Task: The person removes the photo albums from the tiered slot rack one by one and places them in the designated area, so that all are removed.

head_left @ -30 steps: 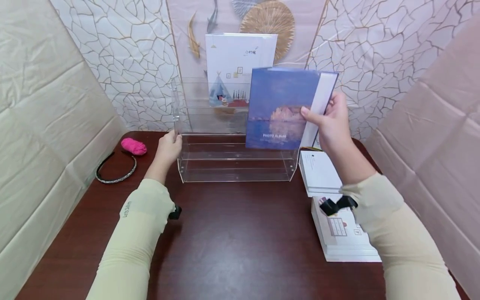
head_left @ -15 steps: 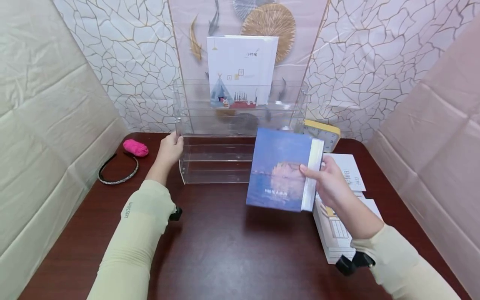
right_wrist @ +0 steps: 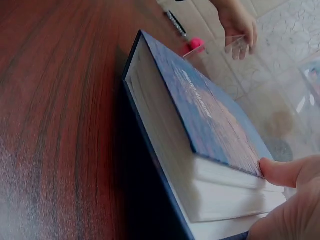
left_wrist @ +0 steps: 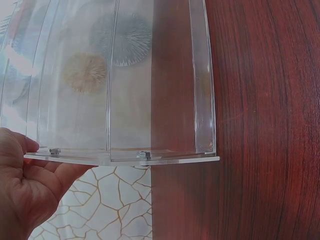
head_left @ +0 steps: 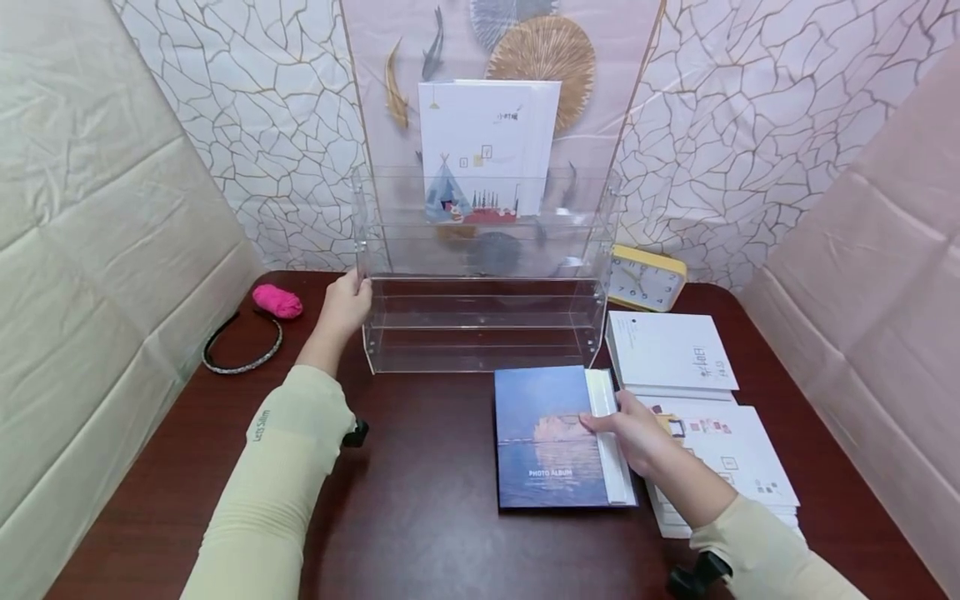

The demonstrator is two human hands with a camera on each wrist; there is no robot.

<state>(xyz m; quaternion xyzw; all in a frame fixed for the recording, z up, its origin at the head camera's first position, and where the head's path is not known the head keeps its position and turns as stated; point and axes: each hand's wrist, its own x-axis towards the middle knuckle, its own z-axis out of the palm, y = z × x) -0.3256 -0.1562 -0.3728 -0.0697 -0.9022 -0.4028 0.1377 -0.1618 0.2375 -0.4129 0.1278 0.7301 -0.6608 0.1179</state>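
Observation:
A blue photo album (head_left: 551, 442) with a pink rock picture on its cover lies nearly flat, close over the table in front of the rack. My right hand (head_left: 637, 429) grips its right edge, thumb on the cover; in the right wrist view the white pages (right_wrist: 215, 195) show between the covers. My left hand (head_left: 345, 308) holds the left side of a clear acrylic rack (head_left: 480, 312); in the left wrist view its thumb and fingers pinch the side panel (left_wrist: 120, 160). A white album (head_left: 491, 150) with a tent drawing stands upright in the rack's upper tier.
Right of the rack stands a yellow clock (head_left: 647, 279). In front of it lie a white album (head_left: 671, 350) and a stack of white albums (head_left: 738, 458), close beside my right forearm. At the left are a pink yarn bundle (head_left: 277, 301) and a headband (head_left: 242, 367).
My right hand has brought the blue photo album down and toward me, from in front of the rack's upper part to the table. The left hand keeps its hold on the rack.

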